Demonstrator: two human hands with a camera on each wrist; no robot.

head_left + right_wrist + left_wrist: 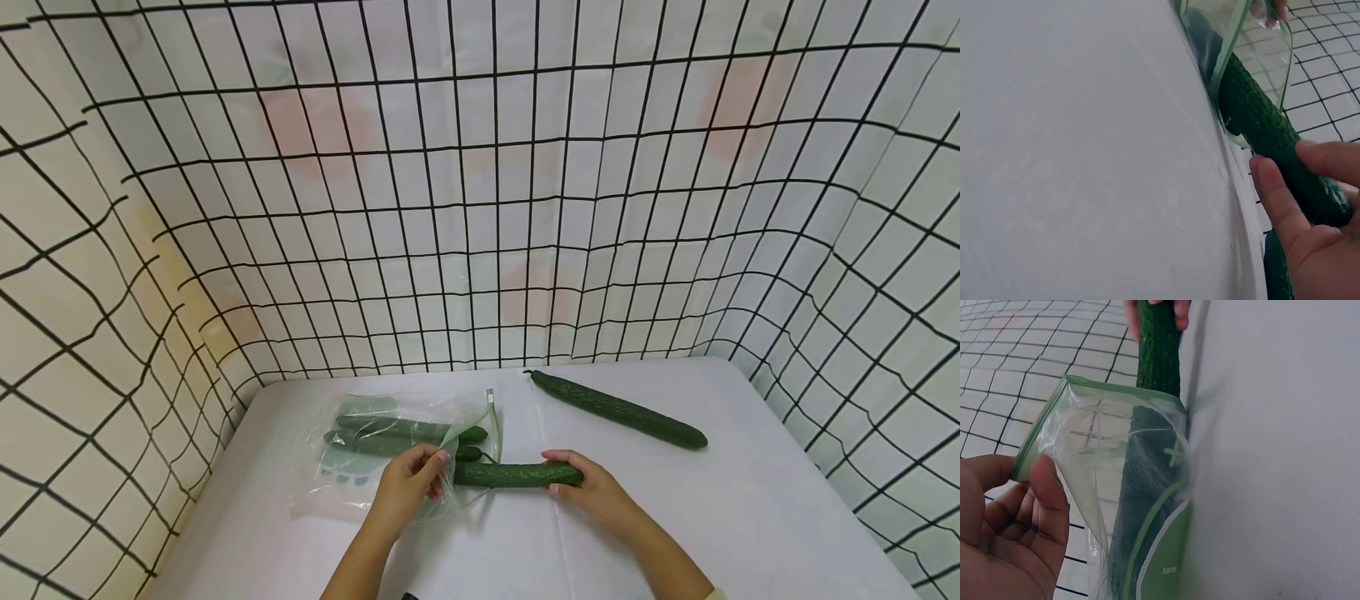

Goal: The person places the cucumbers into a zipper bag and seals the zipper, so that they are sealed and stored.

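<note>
A clear zip bag (pixel 318 492) with a green rim lies on the left of the table, two cucumbers (pixel 420 431) inside it. My left hand (pixel 408 483) pinches the bag's green edge between thumb and forefinger, as the left wrist view shows. Another cucumber (pixel 510 475) passes through the bag's mouth, one part inside and the other end sticking out to the right. Around that outer end my right hand (pixel 596 492) holds it between thumb and fingers. In the left wrist view the cucumber's inner part (pixel 1141 469) shows through the plastic.
One more cucumber (pixel 618 410) lies slantwise at the back right of the white-covered table (pixel 750 517). Black wire mesh (pixel 495 200) stands at the back and along both sides, with pale printed cloth behind it.
</note>
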